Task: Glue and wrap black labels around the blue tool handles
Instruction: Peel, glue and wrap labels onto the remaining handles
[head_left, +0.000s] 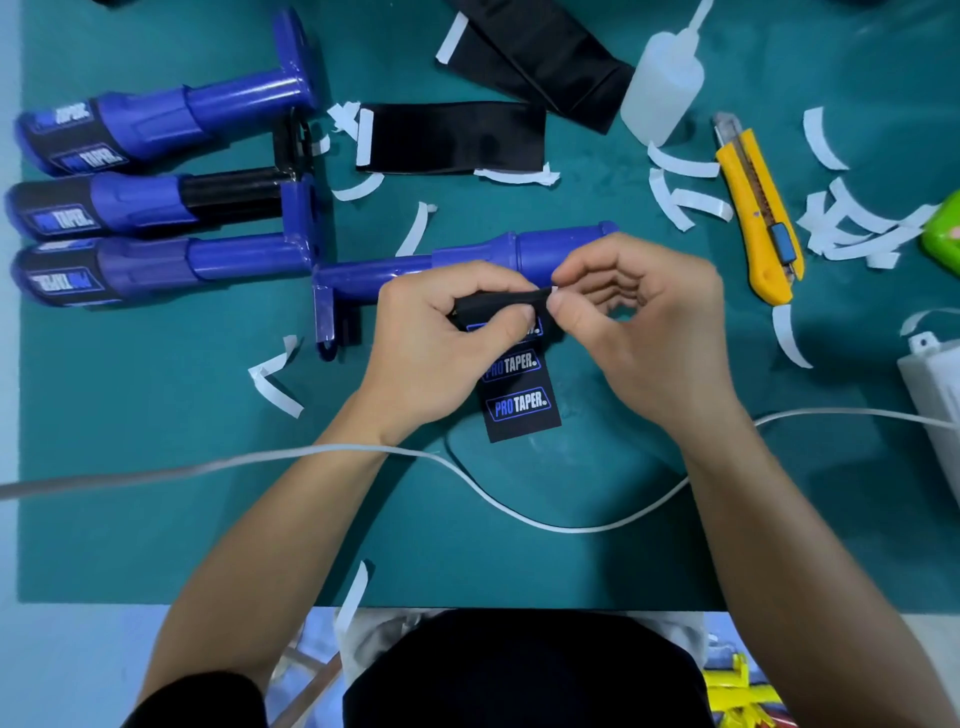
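The black label (522, 405), printed "PRO TAPER" three times over, hung just above the green mat (156, 467); the left hand (441, 332) gripped its folded top edge, while the right hand (649, 322) pinched a small white tab (555, 292) at that edge's corner. Just behind both hands an unwrapped blue tool (550, 249) lay across the mat, and three already labelled tools (130, 202) lay side by side at the far left. Farther out were spare black labels (457, 137), a glue bottle (662, 88), a yellow knife (753, 208), scattered white paper strips (852, 223) and a white cable (519, 512).
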